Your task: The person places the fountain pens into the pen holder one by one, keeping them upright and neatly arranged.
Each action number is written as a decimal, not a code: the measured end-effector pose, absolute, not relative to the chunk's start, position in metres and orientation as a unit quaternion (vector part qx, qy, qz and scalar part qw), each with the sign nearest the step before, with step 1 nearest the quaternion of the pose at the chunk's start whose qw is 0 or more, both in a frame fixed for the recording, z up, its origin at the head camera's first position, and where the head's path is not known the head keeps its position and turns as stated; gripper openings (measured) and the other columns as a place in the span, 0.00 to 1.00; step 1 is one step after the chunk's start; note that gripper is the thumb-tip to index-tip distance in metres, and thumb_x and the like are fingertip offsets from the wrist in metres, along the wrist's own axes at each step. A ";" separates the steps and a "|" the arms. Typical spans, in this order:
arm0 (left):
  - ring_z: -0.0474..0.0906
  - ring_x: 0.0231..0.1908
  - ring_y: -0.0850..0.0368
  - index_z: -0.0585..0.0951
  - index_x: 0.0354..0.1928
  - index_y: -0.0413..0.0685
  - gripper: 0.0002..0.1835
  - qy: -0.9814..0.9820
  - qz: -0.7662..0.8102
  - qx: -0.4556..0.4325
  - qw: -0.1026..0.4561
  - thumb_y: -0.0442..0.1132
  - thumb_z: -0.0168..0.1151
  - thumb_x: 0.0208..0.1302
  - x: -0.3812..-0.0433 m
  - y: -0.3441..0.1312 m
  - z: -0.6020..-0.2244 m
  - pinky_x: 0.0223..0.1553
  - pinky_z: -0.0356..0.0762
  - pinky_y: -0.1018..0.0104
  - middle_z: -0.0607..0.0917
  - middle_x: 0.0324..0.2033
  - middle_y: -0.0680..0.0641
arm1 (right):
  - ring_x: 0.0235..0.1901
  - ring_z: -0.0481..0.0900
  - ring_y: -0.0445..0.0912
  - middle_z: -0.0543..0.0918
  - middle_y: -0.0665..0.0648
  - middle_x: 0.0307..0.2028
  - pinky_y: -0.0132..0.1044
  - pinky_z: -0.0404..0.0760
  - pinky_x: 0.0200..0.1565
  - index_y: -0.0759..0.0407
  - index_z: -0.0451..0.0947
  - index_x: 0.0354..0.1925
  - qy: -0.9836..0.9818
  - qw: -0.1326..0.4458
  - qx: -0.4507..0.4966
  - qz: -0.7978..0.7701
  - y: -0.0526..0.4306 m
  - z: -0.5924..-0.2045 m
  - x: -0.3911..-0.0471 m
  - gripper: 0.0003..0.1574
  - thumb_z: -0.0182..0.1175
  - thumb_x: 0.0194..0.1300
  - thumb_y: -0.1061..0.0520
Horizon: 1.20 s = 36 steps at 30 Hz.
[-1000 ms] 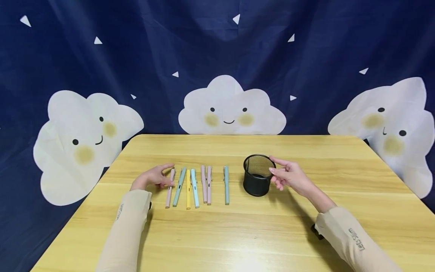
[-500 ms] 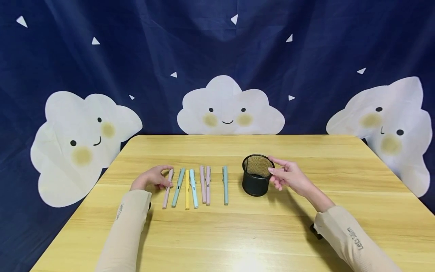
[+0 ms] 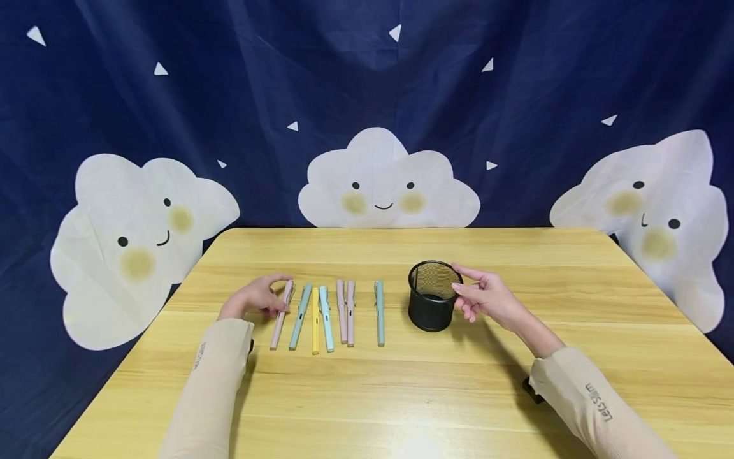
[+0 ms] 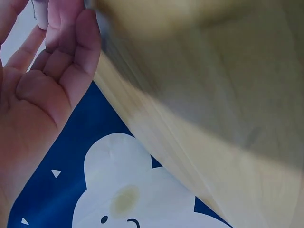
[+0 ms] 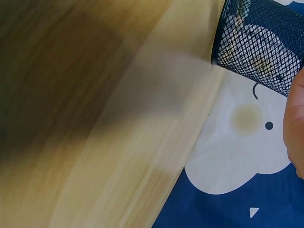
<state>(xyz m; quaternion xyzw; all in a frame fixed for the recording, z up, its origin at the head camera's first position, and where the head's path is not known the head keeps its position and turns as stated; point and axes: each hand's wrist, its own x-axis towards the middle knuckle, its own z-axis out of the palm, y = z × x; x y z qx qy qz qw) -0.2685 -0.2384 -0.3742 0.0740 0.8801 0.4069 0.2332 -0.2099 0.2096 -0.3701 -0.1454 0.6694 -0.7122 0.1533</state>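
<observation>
In the head view, my left hand point(image 3: 258, 297) pinches the upper part of the leftmost pink pen point(image 3: 278, 331) between thumb and fingers; this pen slants, its near end pointing left. Whether it still touches the table is unclear. A bit of the pen point(image 4: 41, 14) shows at the top of the left wrist view, above the palm. My right hand point(image 3: 490, 298) holds the rim of a black mesh pen holder point(image 3: 430, 315) with thumb and index finger, the other fingers bent beside it. The holder stands upright, with no pens visible inside. Its mesh wall point(image 5: 256, 45) fills the right wrist view's upper right.
Right of the held pen lie a green pen point(image 3: 301, 319), a yellow pen point(image 3: 315, 325), a light blue pen point(image 3: 327, 322), two pink pens point(image 3: 351, 319) and a blue-green pen point(image 3: 380, 315). The wooden table point(image 3: 367, 389) ends at a dark blue cloud-print curtain point(image 3: 264, 95).
My left fingers have closed on the leftmost pink pen; its near end has swung left and slightly up, away from the green pen. My right hand and the pen holder stay put.
</observation>
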 end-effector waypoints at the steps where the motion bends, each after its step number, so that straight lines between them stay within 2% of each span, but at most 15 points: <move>1: 0.71 0.15 0.58 0.56 0.64 0.37 0.39 0.879 0.411 0.073 0.231 0.25 0.62 0.50 -0.269 -0.239 -0.374 0.21 0.75 0.66 0.77 0.18 0.43 | 0.14 0.73 0.40 0.80 0.56 0.19 0.30 0.74 0.16 0.71 0.41 0.66 0.669 0.154 -0.146 -0.712 0.210 -0.370 -0.210 0.38 0.48 0.66 0.63; 9: 0.69 0.14 0.58 0.53 0.65 0.39 0.40 0.875 0.420 0.075 0.230 0.24 0.60 0.50 -0.270 -0.240 -0.370 0.21 0.76 0.64 0.73 0.14 0.45 | 0.14 0.74 0.40 0.80 0.57 0.19 0.31 0.75 0.17 0.71 0.40 0.66 0.669 0.157 -0.148 -0.711 0.209 -0.369 -0.210 0.38 0.48 0.66 0.63; 18: 0.69 0.17 0.57 0.51 0.66 0.38 0.40 0.874 0.424 0.091 0.218 0.25 0.59 0.52 -0.270 -0.239 -0.365 0.23 0.76 0.62 0.72 0.15 0.46 | 0.14 0.75 0.40 0.80 0.54 0.19 0.31 0.76 0.17 0.71 0.39 0.66 0.667 0.162 -0.153 -0.711 0.210 -0.368 -0.209 0.38 0.48 0.67 0.63; 28: 0.68 0.17 0.57 0.52 0.65 0.36 0.39 0.865 0.441 0.133 0.198 0.24 0.58 0.51 -0.269 -0.233 -0.359 0.23 0.73 0.64 0.71 0.14 0.46 | 0.14 0.75 0.40 0.80 0.56 0.19 0.32 0.76 0.17 0.70 0.41 0.66 0.674 0.164 -0.141 -0.707 0.207 -0.367 -0.209 0.38 0.48 0.66 0.62; 36: 0.66 0.16 0.56 0.53 0.65 0.37 0.39 0.865 0.441 0.159 0.181 0.24 0.58 0.51 -0.272 -0.220 -0.355 0.22 0.68 0.64 0.70 0.13 0.47 | 0.14 0.75 0.40 0.80 0.55 0.18 0.31 0.76 0.17 0.69 0.41 0.67 0.676 0.161 -0.128 -0.708 0.208 -0.366 -0.207 0.38 0.48 0.66 0.62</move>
